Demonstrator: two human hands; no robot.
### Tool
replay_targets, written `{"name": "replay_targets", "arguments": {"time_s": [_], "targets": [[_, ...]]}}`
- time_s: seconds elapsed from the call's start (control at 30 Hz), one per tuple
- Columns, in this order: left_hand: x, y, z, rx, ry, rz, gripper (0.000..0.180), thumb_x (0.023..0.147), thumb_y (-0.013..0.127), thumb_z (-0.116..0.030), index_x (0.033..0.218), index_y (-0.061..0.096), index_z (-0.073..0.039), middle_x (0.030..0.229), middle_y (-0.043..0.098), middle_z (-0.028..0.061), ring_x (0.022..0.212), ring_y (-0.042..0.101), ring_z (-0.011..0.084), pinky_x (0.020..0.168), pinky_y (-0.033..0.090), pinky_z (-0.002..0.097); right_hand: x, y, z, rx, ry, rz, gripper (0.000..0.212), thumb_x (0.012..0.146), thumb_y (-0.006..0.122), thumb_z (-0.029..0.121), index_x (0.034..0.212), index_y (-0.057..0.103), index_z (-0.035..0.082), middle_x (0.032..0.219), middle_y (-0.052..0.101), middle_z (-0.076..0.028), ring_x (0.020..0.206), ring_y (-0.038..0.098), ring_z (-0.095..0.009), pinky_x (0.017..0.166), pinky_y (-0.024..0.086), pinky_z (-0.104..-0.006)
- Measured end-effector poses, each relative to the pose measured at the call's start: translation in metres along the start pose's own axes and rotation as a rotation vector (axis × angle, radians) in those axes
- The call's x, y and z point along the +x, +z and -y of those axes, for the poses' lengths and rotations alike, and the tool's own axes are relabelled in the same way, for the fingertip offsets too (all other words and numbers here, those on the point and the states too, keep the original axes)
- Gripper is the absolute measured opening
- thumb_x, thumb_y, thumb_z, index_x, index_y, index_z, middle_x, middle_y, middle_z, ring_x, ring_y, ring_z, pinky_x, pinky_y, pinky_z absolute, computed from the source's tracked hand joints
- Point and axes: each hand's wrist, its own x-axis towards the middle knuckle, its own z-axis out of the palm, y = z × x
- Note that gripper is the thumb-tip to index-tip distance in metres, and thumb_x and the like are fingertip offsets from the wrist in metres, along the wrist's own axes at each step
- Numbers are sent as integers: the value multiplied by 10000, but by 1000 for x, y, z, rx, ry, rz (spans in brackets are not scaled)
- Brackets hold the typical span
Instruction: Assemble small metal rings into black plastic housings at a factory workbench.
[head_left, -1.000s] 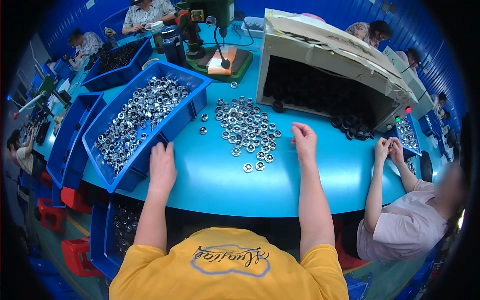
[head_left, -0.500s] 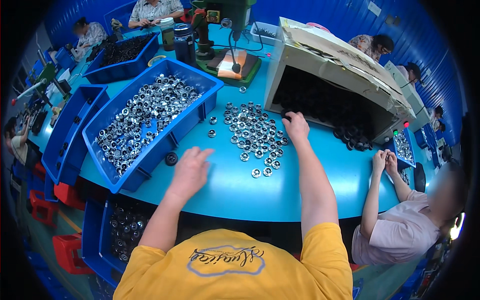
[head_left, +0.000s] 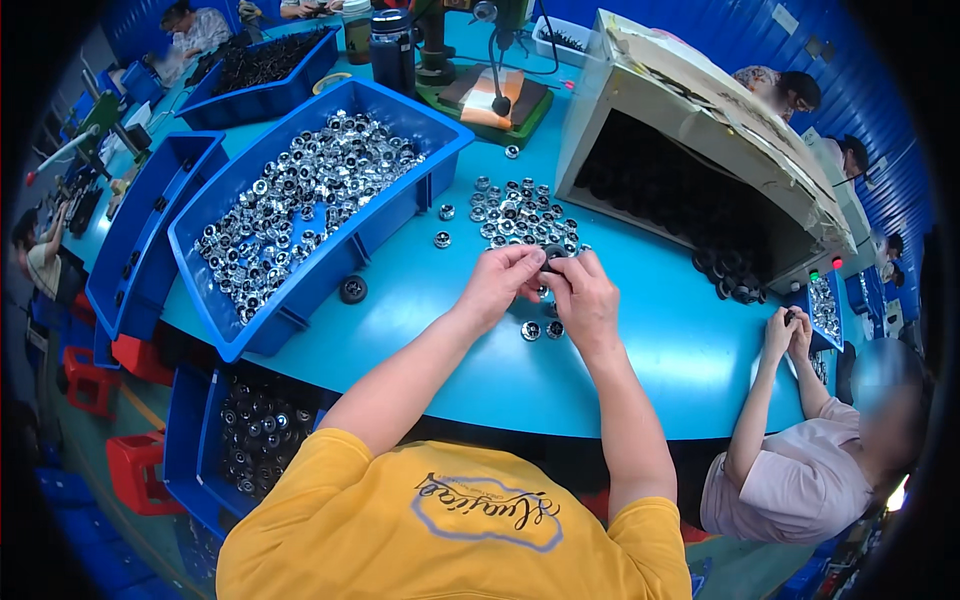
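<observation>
Both of my hands meet over the near side of a loose cluster of shiny silver wheel hubs [head_left: 520, 208]. A small black tyre [head_left: 553, 256] is pinched between the fingers of my left hand [head_left: 497, 288] and my right hand [head_left: 588, 303]. Whether a hub sits inside the tyre cannot be made out, since fingers cover much of it. Two hubs [head_left: 531, 330] lie just below the hands on the blue-green table. A wheel with a black tyre [head_left: 353, 289] rests alone to the left, beside the large blue bin.
A blue bin [head_left: 366, 250] full of silver hubs [head_left: 300, 190] stands left. On the right is a worn box [head_left: 590, 150] with black tyres [head_left: 727, 275] spilling from its mouth. A dark bottle [head_left: 392, 55] and a press base [head_left: 520, 125] stand behind. A co-worker [head_left: 790, 460] sits at right.
My right hand has come away from the box mouth, leftward and nearer, with the black tyre. My left hand has moved right to join it, closing its fingers on the tyre.
</observation>
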Motion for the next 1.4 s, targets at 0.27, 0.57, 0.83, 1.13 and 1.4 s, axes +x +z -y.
{"name": "replay_targets", "arguments": {"time_s": [0.27, 0.57, 0.83, 1.13, 1.4], "targets": [[12, -10, 15, -84, -48, 65, 268, 1048, 645, -261, 1145, 677, -14, 963, 712, 56, 820, 678, 128, 704, 567, 286, -10, 11, -6, 110, 83, -37, 171, 791, 844, 129, 896, 711, 99, 838, 651, -56, 688, 676, -256, 583, 546, -368], [3, 7, 14, 310, 132, -11, 226, 1041, 658, -222, 1193, 666, -54, 869, 686, 26, 701, 602, 66, 612, 500, 234, 47, -27, -91, 34, 314, 176, 177, 802, 819, 200, 871, 729, 64, 834, 670, -129, 748, 678, -316, 663, 538, -418], [7, 13, 31, 569, 413, 44, 146, 1014, 683, -112, 1138, 696, -37, 824, 679, 10, 726, 616, 66, 634, 491, 239, 166, 11, -151, 35, 357, -35, 495, 880, 744, 249, 1327, 675, 46, 1174, 745, -179, 1016, 732, -337, 913, 564, -397], [6, 17, 29, 705, 575, 57, 140, 982, 705, -78, 1108, 711, -19, 819, 693, 56, 630, 579, 98, 563, 463, 265, 68, 2, -179, -174, 87, -157, 225, 838, 751, 146, 1057, 753, 97, 1030, 681, -114, 984, 628, -334, 891, 515, -439], [6, 19, 25, 772, 594, 85, 131, 977, 715, -50, 1098, 725, -1, 865, 722, 57, 690, 612, 97, 605, 489, 246, 21, -55, -221, -341, 200, -170, 256, 875, 749, 156, 1127, 737, 112, 1112, 686, -106, 1087, 627, -324, 947, 498, -428]]}}
